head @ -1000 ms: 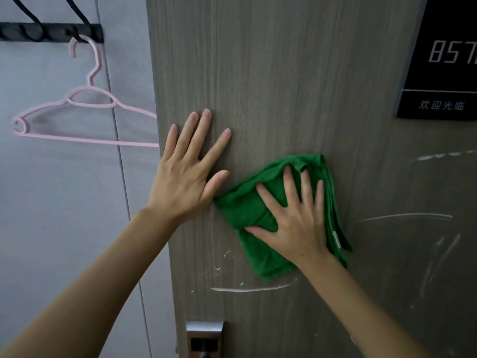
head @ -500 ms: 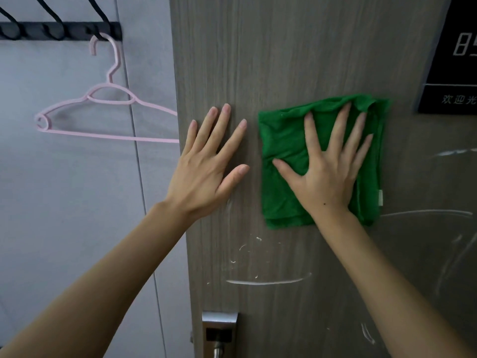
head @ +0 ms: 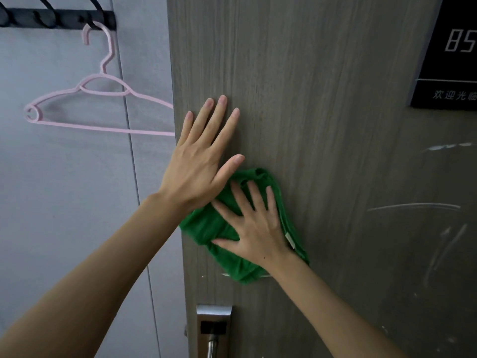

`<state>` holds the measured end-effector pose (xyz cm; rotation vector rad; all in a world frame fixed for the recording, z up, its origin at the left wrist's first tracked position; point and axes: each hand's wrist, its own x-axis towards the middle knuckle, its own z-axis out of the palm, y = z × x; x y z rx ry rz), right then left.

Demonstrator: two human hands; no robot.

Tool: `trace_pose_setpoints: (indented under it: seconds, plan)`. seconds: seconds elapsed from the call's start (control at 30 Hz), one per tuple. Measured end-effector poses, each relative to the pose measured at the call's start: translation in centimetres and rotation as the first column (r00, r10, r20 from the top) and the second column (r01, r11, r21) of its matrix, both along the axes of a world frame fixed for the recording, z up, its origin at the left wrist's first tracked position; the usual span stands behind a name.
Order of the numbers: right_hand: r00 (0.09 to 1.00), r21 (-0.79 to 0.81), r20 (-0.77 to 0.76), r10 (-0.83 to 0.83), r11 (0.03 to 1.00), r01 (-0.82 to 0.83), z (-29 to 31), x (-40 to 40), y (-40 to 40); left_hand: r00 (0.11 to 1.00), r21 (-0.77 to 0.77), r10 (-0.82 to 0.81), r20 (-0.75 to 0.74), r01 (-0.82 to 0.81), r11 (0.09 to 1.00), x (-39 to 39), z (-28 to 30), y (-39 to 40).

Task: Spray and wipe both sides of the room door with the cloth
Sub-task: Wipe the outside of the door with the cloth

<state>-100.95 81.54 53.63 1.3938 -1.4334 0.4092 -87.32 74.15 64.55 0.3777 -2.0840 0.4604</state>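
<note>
The grey-brown wood-grain door (head: pixel 322 99) fills the middle and right of the view. My left hand (head: pixel 201 161) lies flat on it near its left edge, fingers straight and spread. Just below, my right hand (head: pixel 255 226) presses a folded green cloth (head: pixel 206 226) flat against the door, fingers spread. The cloth's upper left corner is tucked under my left thumb. Pale smears and streaks (head: pixel 413 206) mark the door to the right. No spray bottle is in view.
A metal lock plate with a lever handle (head: pixel 214 329) sits below the cloth. A black room-number sign (head: pixel 449 60) hangs at the upper right. Left of the door, a pink hanger (head: pixel 100 99) hangs from a black hook rail (head: pixel 56 19) on the grey wall.
My right hand has slid the cloth down and to the left, from level with my left hand to below it. My left hand has stayed flat on the door.
</note>
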Motion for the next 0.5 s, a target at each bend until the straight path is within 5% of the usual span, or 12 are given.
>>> trace_pose_setpoints:
  seconds: [0.2,0.5]
  plan:
    - [0.972,-0.184,0.215,-0.099,0.973,0.14,5.1,-0.4,0.0,1.0,-0.023,0.016,0.005,-0.016,1.0,0.0,0.0,-0.1]
    - [0.987,-0.101,0.127,-0.098,0.989,0.111,1.1,0.2,-0.2,0.996,-0.106,0.08,-0.037,-0.084,0.991,-0.7,-0.5,-0.7]
